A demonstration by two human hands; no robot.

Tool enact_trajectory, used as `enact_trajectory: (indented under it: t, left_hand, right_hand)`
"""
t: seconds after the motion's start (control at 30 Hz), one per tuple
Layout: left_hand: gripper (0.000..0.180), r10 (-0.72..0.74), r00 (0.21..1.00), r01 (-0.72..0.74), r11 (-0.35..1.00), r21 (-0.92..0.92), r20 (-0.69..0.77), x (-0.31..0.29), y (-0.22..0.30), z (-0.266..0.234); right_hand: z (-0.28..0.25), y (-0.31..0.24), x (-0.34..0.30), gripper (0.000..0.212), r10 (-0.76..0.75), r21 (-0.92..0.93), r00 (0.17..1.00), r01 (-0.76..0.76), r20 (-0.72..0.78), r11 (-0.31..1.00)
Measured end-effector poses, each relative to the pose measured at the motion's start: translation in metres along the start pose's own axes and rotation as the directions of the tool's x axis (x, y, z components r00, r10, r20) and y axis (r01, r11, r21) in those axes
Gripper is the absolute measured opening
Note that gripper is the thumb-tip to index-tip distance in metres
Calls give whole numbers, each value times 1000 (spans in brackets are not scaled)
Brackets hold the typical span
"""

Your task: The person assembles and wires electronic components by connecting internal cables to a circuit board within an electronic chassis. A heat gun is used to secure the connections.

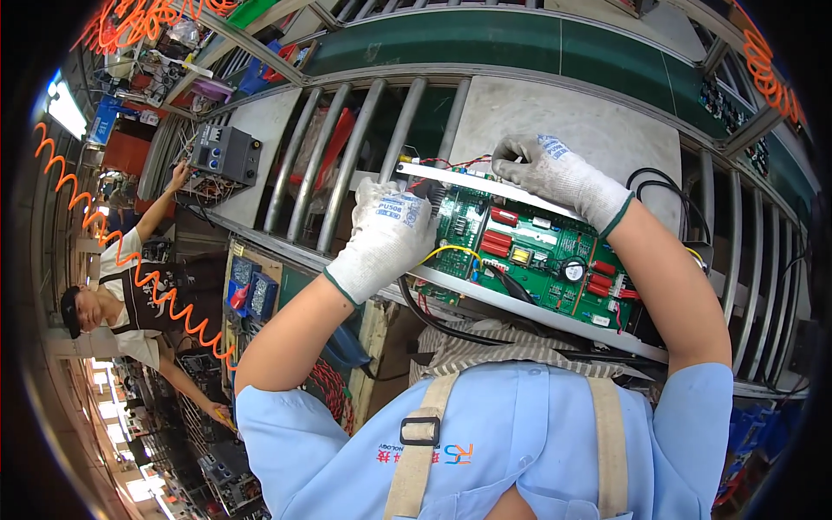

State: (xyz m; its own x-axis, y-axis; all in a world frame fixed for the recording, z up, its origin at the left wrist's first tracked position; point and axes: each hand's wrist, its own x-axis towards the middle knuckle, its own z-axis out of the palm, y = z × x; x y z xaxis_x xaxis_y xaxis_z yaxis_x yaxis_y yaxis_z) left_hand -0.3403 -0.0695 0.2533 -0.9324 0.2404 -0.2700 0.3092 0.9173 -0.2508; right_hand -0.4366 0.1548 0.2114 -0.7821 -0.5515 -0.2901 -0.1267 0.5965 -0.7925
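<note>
Here's the circuit board (555,282), a rail (537,314) along its near edge; rollers (354,156) to its left, a box (227,154) farther left past them, a plate (563,104) behind, a belt (485,48) beyond that, cable (689,196) at right.

Left hand (390,217): white glove, at left end of board (539,284), fingertips partly hidden from me. Right hand (542,169): matching glove, fingers bent at far rail (472,182). Board: green, red parts (497,243), yellow wire (455,249); near rail (555,320) alongside. Plate (572,108): pale, just beyond. Rollers (351,165): metal, leftward. Co-worker (121,299): dark cap, one hand (179,175) at grey machine (227,154). Hose (133,258): orange, coiled, crossing my sight of co-worker.
</note>
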Motion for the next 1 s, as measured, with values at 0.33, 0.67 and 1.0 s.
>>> enact_trajectory:
  t: [0.33,0.67,1.0]
  left_hand:
    - [33,6,997,-2,999,-51,78,0,-2,-9]
    - [26,29,1000,-29,999,-44,9,0,-2,-1]
    - [21,34,999,-33,999,-27,36,14,13,0]
  right_hand:
    - [1,-5,-1,26,33,18,999,-33,18,999]
    - [-1,-4,-2,28,-16,-37,1000,16,12,999]
    - [-6,5,-1,31,-20,-53,1000,21,15,998]
